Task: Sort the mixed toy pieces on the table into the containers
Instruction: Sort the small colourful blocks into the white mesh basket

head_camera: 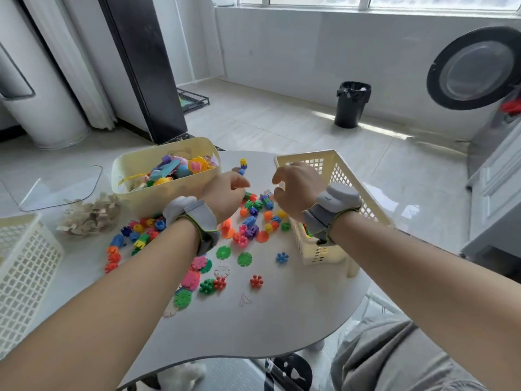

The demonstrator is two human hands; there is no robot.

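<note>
While both hands hovered over the desk (282, 320), the heap of knobbly toy pieces (255, 211) lay just beneath and between them. Of the two, the left hand (225, 193) was lower, its fingers (243, 182) curled down onto the red and green pieces; whether they pinched one could not be told. The right hand (298, 190) was loosely clawed, gripping nothing, just beside the lattice basket (338, 167). The cream tub (169, 198) stood nearer the left, so each hand had its own short carry.
</note>
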